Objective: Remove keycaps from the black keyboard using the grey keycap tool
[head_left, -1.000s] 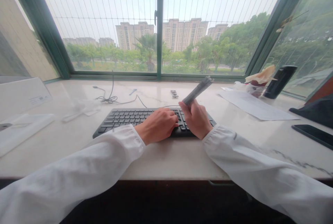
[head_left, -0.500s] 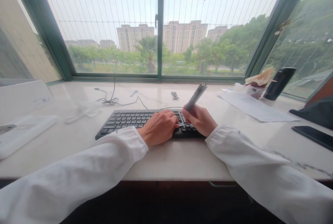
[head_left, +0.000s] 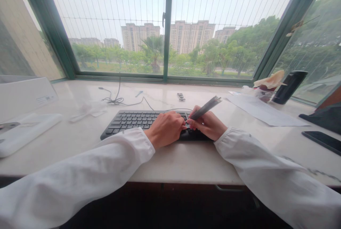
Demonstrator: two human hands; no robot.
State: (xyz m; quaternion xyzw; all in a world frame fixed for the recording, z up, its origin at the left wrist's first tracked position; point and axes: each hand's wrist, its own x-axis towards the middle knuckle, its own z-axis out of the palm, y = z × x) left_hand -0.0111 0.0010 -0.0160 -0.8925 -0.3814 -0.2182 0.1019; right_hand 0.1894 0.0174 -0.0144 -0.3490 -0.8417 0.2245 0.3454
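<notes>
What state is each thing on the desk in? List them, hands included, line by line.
keyboard: lying flat, partly covered
grey tool: held, tilted
left hand: curled over the keyboard
right hand: closed around the grey tool
cable: loosely coiled
black phone: lying flat
paper: spread out

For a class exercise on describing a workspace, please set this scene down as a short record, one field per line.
Left hand: over the keyboard, fingers curled, grip unclear
Right hand: holding a grey tool, its far end tilted up and rightward
Behind keyboard: small grey pieces, a black cable
Left side: white box
Right side: paper sheet, phone, dark cylinder
Background: window
</notes>
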